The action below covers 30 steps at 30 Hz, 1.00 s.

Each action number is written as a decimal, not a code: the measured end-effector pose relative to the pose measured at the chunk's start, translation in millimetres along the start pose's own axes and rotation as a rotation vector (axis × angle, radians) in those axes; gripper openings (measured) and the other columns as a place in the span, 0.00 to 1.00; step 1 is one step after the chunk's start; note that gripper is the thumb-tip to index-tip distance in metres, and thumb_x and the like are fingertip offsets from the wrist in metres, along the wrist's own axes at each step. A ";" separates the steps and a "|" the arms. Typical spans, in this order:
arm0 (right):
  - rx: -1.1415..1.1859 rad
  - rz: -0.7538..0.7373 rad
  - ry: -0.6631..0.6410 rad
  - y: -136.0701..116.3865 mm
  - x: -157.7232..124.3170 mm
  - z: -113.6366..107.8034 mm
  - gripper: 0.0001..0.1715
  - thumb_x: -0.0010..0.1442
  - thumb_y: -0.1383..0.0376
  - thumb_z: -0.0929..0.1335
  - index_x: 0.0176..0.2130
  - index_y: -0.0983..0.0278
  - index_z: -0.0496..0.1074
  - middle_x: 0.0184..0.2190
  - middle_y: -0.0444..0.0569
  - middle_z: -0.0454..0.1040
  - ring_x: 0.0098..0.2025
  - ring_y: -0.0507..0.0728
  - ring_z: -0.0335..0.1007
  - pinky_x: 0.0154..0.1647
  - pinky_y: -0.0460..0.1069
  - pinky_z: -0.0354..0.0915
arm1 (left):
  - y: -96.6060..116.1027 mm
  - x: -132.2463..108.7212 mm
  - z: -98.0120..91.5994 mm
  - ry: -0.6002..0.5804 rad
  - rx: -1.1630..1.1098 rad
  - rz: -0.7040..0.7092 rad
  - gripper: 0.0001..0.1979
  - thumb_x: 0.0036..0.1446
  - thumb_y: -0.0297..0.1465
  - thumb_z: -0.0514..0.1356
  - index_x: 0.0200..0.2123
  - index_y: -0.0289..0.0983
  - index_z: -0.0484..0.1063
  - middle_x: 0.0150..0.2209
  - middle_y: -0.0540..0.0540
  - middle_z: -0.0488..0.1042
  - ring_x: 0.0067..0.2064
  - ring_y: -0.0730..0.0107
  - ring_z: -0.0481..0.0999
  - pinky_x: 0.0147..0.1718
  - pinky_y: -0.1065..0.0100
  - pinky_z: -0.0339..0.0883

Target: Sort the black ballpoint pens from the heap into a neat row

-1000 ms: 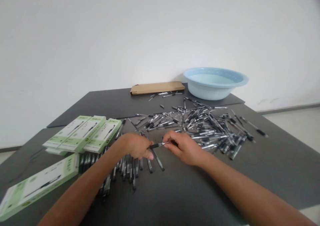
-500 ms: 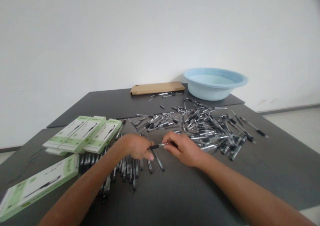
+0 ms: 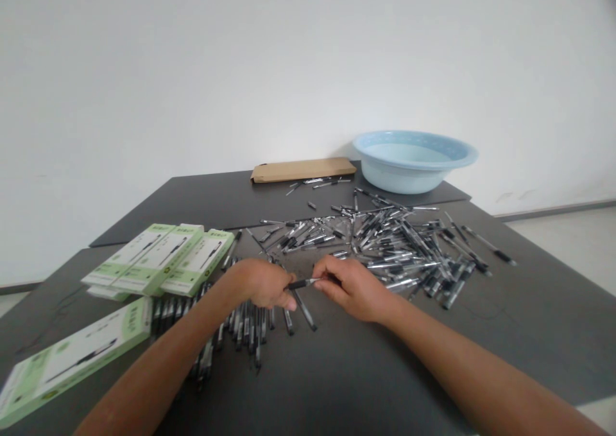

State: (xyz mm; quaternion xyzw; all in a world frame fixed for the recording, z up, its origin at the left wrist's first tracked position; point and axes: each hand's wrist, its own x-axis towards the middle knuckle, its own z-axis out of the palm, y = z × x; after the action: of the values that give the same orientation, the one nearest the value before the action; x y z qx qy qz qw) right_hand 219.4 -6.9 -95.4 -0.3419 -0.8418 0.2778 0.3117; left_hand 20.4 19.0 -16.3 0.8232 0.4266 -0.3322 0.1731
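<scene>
Between my hands is a pen [image 3: 302, 284] with a black grip, held roughly level above the table. My left hand [image 3: 267, 283] is closed around its barrel, most of which the hand hides. At the other end, the thumb and forefinger of my right hand [image 3: 350, 288] pinch the pen's tip. Under and beside my left hand, many capped pens [image 3: 248, 327] lie side by side, partly covered by the forearm. Beyond my right hand spreads a loose heap of pens and clear pen parts [image 3: 394, 246].
Green-and-white pen boxes [image 3: 158, 256] are stacked at the left, and another box [image 3: 77, 359] lies nearer me. A light blue basin [image 3: 414, 173] stands at the back right, beside a flat brown cardboard piece [image 3: 304, 169]. The dark table [image 3: 337, 384] meets a white wall.
</scene>
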 end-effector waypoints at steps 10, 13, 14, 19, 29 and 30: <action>0.040 -0.003 -0.032 -3.0 -1.3 -2.1 0.09 0.63 0.61 0.69 0.42 0.62 0.68 0.31 0.44 0.73 0.32 0.53 0.68 0.32 0.46 0.57 | 4.0 -2.6 -2.2 -0.075 -0.020 -0.037 0.23 0.63 0.40 0.55 0.57 0.34 0.70 0.41 0.37 0.83 0.42 0.51 0.80 0.35 0.63 0.68; 0.031 -0.004 -0.037 -2.8 -2.4 -1.7 0.09 0.63 0.64 0.69 0.43 0.62 0.67 0.30 0.43 0.72 0.31 0.52 0.67 0.32 0.45 0.57 | 4.6 -3.0 -2.5 -0.073 -0.022 -0.041 0.23 0.62 0.40 0.55 0.57 0.35 0.70 0.41 0.39 0.83 0.42 0.52 0.80 0.34 0.64 0.68; 0.028 -0.006 -0.036 -2.8 -2.6 -1.6 0.09 0.63 0.65 0.69 0.44 0.61 0.67 0.30 0.42 0.71 0.30 0.52 0.67 0.31 0.45 0.57 | 4.9 -3.2 -2.8 -0.069 -0.020 -0.042 0.23 0.62 0.39 0.55 0.58 0.35 0.70 0.41 0.39 0.83 0.42 0.52 0.80 0.34 0.64 0.68; 0.012 -0.016 -0.019 -4.0 -3.0 -0.7 0.08 0.62 0.67 0.67 0.43 0.61 0.66 0.28 0.41 0.69 0.29 0.51 0.65 0.31 0.45 0.56 | 6.6 -3.5 -3.5 -0.090 0.002 -0.048 0.22 0.63 0.38 0.55 0.57 0.35 0.70 0.42 0.38 0.82 0.42 0.52 0.80 0.35 0.64 0.68; -0.043 -0.047 -0.012 -4.4 -1.4 0.6 0.03 0.64 0.66 0.66 0.40 0.61 0.66 0.28 0.42 0.71 0.28 0.52 0.65 0.31 0.46 0.56 | 7.4 -2.8 -0.5 -0.054 0.017 -0.056 0.22 0.62 0.38 0.56 0.56 0.37 0.71 0.46 0.37 0.81 0.44 0.51 0.79 0.35 0.64 0.68; -0.045 -0.047 -0.013 -4.4 -1.3 0.5 0.03 0.64 0.66 0.66 0.40 0.61 0.66 0.28 0.42 0.71 0.28 0.52 0.65 0.31 0.45 0.56 | 7.1 -2.4 -0.2 -0.060 0.012 -0.054 0.21 0.62 0.37 0.56 0.56 0.37 0.71 0.45 0.37 0.82 0.44 0.51 0.80 0.35 0.64 0.68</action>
State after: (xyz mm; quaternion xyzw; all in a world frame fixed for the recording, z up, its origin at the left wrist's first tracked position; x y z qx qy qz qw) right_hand 218.0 -10.7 -93.1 -0.3271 -0.8577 0.2535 0.3051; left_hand 25.3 13.7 -14.5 0.8020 0.4413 -0.3641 0.1718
